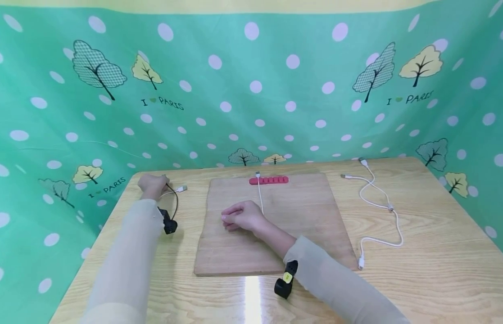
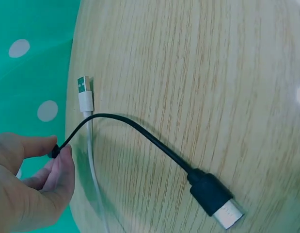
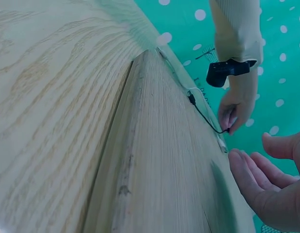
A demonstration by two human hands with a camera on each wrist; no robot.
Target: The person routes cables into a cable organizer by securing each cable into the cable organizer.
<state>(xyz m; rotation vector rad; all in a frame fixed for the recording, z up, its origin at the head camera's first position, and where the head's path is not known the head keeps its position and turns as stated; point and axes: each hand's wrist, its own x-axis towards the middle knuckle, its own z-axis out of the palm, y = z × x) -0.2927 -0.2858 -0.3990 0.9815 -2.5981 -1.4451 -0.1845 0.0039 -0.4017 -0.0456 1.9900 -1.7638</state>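
Observation:
My left hand [image 1: 151, 185] [image 2: 36, 182] is at the far left of the table, pinching a thin black USB cable [image 2: 135, 127] between thumb and fingertips. The cable's black plug [image 2: 210, 193] with its metal end hangs free in the left wrist view. Close by lies a white USB cable [image 2: 93, 160], its plug [image 1: 181, 189] pointing right in the head view. My right hand [image 1: 245, 215] [image 3: 273, 187] is over the wooden board [image 1: 300, 216], fingers loosely bent, thumb apart, holding nothing. Another white cable [image 1: 260, 195] runs from near it across a red cable holder [image 1: 269, 180].
On the right of the table lies a branching white cable [image 1: 387, 204] with several plugs. A black wrist camera sits on each forearm, the right one [image 1: 284, 285] near the board's front edge. Behind the table hangs a green dotted curtain [image 1: 251, 90].

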